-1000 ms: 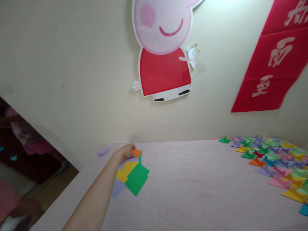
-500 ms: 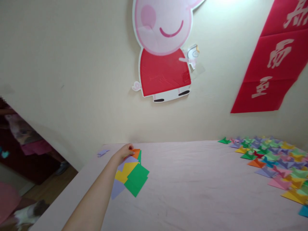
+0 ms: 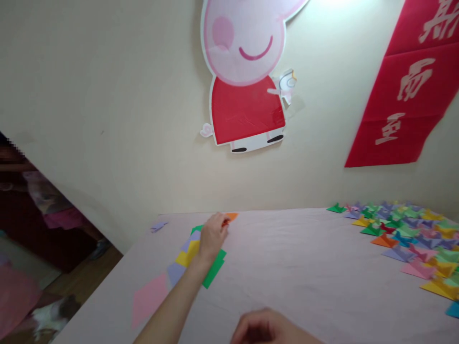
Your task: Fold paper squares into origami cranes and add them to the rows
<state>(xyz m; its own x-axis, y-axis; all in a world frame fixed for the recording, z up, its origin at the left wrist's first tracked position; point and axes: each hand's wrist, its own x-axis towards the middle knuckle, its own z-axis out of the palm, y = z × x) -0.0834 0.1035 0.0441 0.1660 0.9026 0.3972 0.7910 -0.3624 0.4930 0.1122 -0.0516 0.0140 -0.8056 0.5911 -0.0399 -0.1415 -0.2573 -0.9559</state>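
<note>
My left hand reaches out over a spread pile of coloured paper squares on the pale pink table. Its fingers pinch an orange sheet and hold it just past the pile, toward the wall. Green, yellow and purple sheets show under and beside the hand. A pink sheet lies flat nearer to me on the left. My right hand shows at the bottom edge with its fingers curled; what it holds, if anything, is hidden.
Several folded paper figures in many colours cover the table's right side. A small purple folded piece lies near the far left corner. The wall behind carries a cartoon pig cutout and a red banner. The table edge drops at left.
My left hand has drawn the orange sheet off the pile and moved it right. The pink sheet and my right hand have come into view.
</note>
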